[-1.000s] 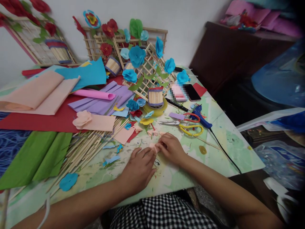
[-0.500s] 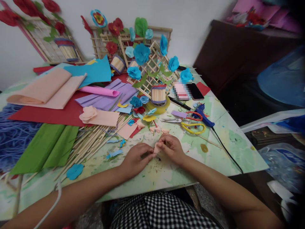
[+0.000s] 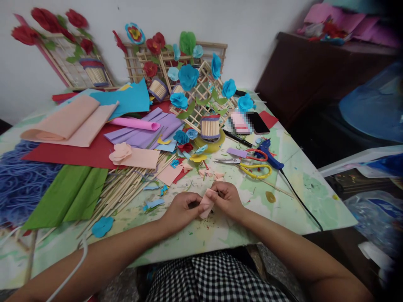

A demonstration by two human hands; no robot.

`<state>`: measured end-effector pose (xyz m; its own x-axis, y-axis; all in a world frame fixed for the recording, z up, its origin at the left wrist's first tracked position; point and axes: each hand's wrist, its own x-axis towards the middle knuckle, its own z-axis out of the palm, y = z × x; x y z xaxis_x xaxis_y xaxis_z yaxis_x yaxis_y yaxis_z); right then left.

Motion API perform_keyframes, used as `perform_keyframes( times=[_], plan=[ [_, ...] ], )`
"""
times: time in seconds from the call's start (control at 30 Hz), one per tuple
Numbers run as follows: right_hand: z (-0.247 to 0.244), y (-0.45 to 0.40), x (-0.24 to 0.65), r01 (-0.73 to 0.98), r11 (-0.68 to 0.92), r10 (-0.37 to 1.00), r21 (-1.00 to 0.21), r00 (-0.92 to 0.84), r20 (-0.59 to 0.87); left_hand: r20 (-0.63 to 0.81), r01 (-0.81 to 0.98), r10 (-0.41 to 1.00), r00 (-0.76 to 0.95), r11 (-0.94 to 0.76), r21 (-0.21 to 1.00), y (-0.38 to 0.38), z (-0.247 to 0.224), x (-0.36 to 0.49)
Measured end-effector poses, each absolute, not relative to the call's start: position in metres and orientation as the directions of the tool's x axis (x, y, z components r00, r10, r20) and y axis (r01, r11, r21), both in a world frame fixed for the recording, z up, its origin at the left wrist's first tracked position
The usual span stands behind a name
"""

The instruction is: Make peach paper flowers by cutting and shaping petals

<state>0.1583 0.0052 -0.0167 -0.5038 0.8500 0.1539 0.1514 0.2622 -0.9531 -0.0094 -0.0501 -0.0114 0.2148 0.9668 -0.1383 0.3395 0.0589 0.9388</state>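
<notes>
A small strip of peach crepe paper (image 3: 207,204) is pinched between both hands above the front of the table. My left hand (image 3: 184,212) grips its lower left edge between thumb and fingers. At the strip's upper right, my right hand (image 3: 228,201) closes on it, thumb on top. Small peach paper scraps (image 3: 206,173) lie just beyond the hands. To the right are scissors (image 3: 242,162) with red and yellow handles and a blue glue gun (image 3: 269,155). A peach paper flower (image 3: 120,153) rests on a peach sheet at the left.
Thin wooden sticks (image 3: 126,191) lie left of my hands, near green crepe paper (image 3: 67,193) and blue yarn (image 3: 25,184). Bamboo lattices with paper flowers (image 3: 189,76) stand at the back. A phone (image 3: 258,122) lies back right; the glue gun's black cord (image 3: 302,203) runs over the right edge.
More of the peach strip now shows between my hands, lying flatter and longer toward me. Both hands remain in nearly the same place; the view has shifted slightly.
</notes>
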Motion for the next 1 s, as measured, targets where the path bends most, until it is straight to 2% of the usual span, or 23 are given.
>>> perform_keyframes(
  times=[0.13,0.27,0.4,0.73,0.9,1.0],
  plan=[
    [-0.0153,0.0084,0.1597,0.130,0.263,0.838,-0.956,-0.521,0.160,-0.222,0.291,0.950,0.220,0.153,0.944,-0.0501,-0.0118,-0.0096],
    [-0.0140,0.0078,0.1589,0.186,0.193,0.802,-0.963,-0.596,0.046,-0.206,0.338,0.948,0.244,0.116,0.934,-0.0503,-0.0098,-0.0091],
    [-0.0140,0.0073,0.1582,0.252,0.168,0.844,-0.953,-0.536,0.007,-0.209,0.344,0.945,0.252,0.115,0.932,-0.0495,-0.0110,-0.0086],
    [-0.0176,0.0128,0.1597,0.169,0.065,0.895,-0.983,-0.445,-0.018,-0.203,0.259,0.940,0.273,0.132,0.957,-0.0465,-0.0151,-0.0121],
    [-0.0153,0.0120,0.1619,0.152,0.089,0.925,-0.984,-0.380,0.025,-0.176,0.349,0.957,0.232,0.087,0.933,-0.0473,-0.0104,-0.0117],
    [-0.0141,0.0141,0.1650,0.185,0.190,0.924,-0.964,-0.366,0.111,-0.052,0.482,0.981,0.187,-0.046,0.875,-0.0444,-0.0099,-0.0161]
  ],
)
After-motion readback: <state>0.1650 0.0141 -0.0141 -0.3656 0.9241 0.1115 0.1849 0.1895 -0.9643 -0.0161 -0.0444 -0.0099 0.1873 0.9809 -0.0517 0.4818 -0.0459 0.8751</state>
